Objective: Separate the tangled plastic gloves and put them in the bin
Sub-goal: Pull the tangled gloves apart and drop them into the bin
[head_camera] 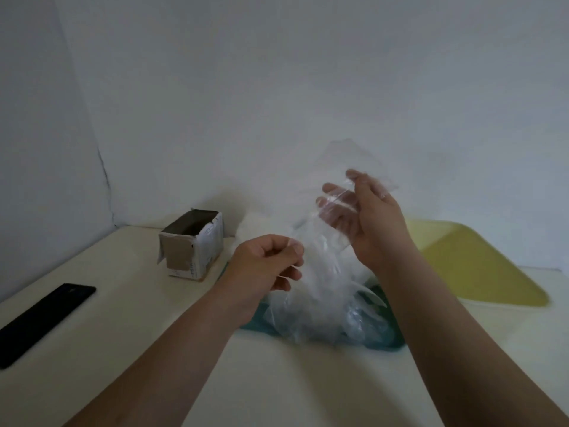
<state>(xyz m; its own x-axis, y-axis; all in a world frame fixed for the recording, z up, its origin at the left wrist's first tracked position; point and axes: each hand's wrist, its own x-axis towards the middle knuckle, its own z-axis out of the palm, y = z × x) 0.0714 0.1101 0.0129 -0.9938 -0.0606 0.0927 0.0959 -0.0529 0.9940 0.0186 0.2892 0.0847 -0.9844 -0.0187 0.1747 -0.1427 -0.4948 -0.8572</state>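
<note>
The right hand is raised above the counter with a clear plastic glove caught between thumb and loosely bent fingers, lifted high, I judge, so the film hangs free; the left hand sits lower, its fingers curled in and thumb pressed to forefinger on a scrap of film that runs into the heap of tangled gloves, probably to hold the rest back while one peels away; the heap rests on a teal tray; just behind and to the right lies a yellow tray; an open cardboard box stands to the left; I cannot tell which serves as the bin; a black phone lies far left.
</note>
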